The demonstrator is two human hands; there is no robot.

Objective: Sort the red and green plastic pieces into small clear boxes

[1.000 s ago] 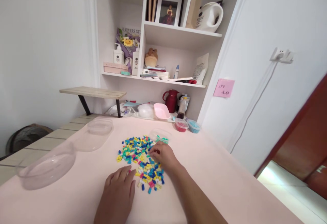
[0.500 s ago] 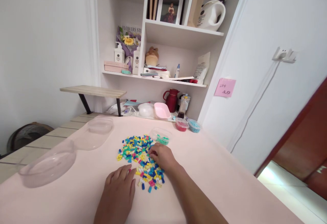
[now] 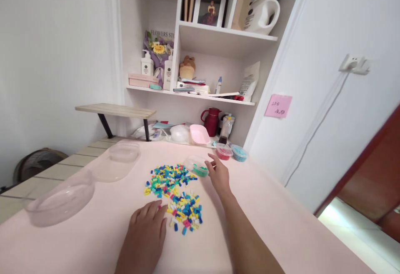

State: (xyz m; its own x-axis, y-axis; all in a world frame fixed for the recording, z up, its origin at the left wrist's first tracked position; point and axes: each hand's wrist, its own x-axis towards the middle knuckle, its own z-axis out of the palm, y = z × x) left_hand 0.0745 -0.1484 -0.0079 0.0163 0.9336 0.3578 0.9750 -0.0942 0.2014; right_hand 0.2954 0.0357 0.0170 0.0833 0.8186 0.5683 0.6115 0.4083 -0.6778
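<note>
My left hand [image 3: 146, 230] lies palm down on the pink tabletop, fingers loosely spread. Its fingertips reach the near left edge of the small colourful bricks [image 3: 186, 212], which are yellow, blue, green, pink and white. The bricks lie in two loose groups, a farther one and a nearer one. My right hand [image 3: 219, 175] is at the right rim of a clear plastic tub [image 3: 191, 163] with green bricks [image 3: 200, 170] inside. Its thumb and fingers look apart, with nothing visible between them.
Behind the green tub stand a tub of red pieces [image 3: 223, 152] and a tub of blue pieces [image 3: 239, 153]. Clear plastic trays [image 3: 61, 201] lie at the left. A pink basin [image 3: 200, 135] and a dark red jug [image 3: 211, 122] stand at the back, beneath the shelves.
My right hand has moved from the brick pile rightward and away from me to the tub of green bricks, its fingers parting. A gap between the two brick groups now shows. My left hand stayed put.
</note>
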